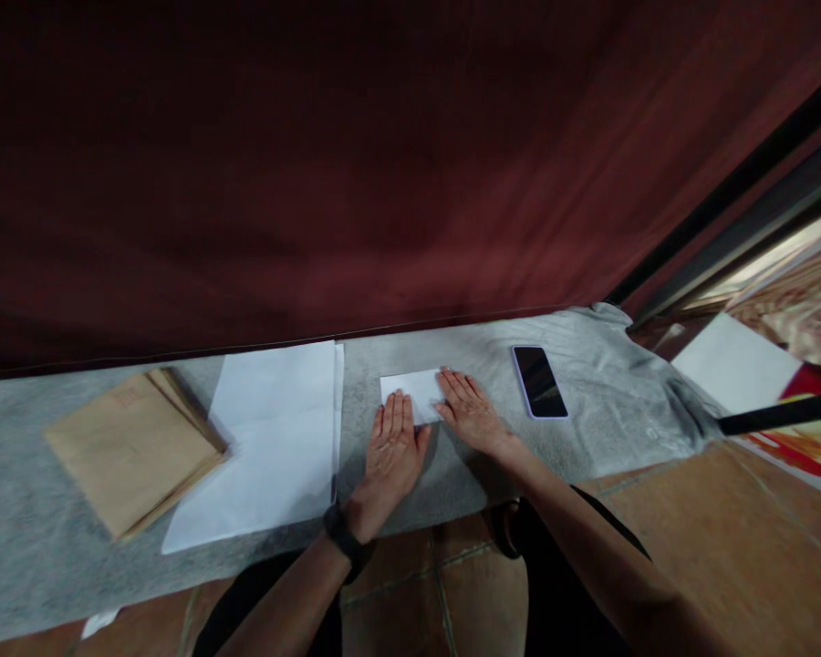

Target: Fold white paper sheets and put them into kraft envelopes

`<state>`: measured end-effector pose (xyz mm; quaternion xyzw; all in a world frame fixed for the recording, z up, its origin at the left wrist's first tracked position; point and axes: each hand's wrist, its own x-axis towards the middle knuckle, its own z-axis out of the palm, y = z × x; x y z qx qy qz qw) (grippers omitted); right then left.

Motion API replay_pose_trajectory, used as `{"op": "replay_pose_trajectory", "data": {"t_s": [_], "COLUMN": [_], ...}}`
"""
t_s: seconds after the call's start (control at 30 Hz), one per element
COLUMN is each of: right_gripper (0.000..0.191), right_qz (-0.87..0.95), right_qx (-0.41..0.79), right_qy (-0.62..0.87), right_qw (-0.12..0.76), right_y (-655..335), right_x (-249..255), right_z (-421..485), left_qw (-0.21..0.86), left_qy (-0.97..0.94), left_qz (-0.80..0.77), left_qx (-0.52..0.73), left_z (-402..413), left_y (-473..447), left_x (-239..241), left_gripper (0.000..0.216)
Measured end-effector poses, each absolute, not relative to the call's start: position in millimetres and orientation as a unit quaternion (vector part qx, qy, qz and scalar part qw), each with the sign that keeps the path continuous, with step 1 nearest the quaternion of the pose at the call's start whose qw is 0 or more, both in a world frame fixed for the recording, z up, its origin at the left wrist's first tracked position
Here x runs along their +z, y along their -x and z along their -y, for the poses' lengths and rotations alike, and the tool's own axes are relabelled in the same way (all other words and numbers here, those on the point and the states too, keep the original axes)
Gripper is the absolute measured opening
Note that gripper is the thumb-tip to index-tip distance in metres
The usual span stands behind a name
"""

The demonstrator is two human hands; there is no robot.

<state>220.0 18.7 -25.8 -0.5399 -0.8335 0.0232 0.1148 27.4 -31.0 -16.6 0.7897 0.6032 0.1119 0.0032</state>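
A small white piece of paper (416, 391), apparently folded, lies on the grey cloth in front of me. My left hand (391, 443) rests flat on its left part, fingers stretched out and pointing away from me. On the paper's right edge lies my right hand (471, 411), also flat, with its fingers extended to the upper left. Neither hand grips anything. Parts of the paper's near and right edges are hidden under the fingers. Large white sheets (274, 429) lie to the left of my left hand.
Brown paper envelopes (137, 447) overlap the white sheets on the left. A phone with a purple case (540, 381) lies right of my hands. The grey cloth (602, 401) covers a narrow surface against a dark red hanging (383, 182). Black bars (739, 196) stand at right.
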Motion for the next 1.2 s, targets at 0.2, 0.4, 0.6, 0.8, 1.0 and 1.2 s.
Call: {"op": "replay_pose_trajectory", "data": {"t_s": [0.2,0.4,0.6,0.8,1.0,1.2], "right_gripper": [0.063,0.061,0.057,0.058,0.060,0.064], "right_qz": [0.832,0.828,0.819,0.824,0.870,0.864], "right_qx": [0.022,0.028,0.034,0.045,0.071,0.048], "right_qy": [0.544,0.550,0.561,0.547,0.459,0.474], "right_qw": [0.108,0.106,0.114,0.143,0.164,0.160], "right_y": [-222,-228,-238,-234,-208,-211], "right_x": [-26,-28,-30,-18,-13,-24], "right_z": [-19,-18,-15,-9,14,25], "left_qw": [0.005,-0.009,-0.006,-0.019,0.013,0.011], "left_qy": [-0.752,-0.749,-0.741,-0.752,-0.832,-0.832], "left_qz": [-0.652,-0.654,-0.662,-0.633,-0.525,-0.530], "left_qx": [0.103,0.105,0.116,0.186,0.178,0.162], "left_z": [1,-4,-8,6,36,41], "left_y": [-18,-10,1,-10,-31,-21], "left_x": [-16,-20,-25,-14,-20,-27], "left_gripper": [0.068,0.067,0.063,0.062,0.059,0.061]}}
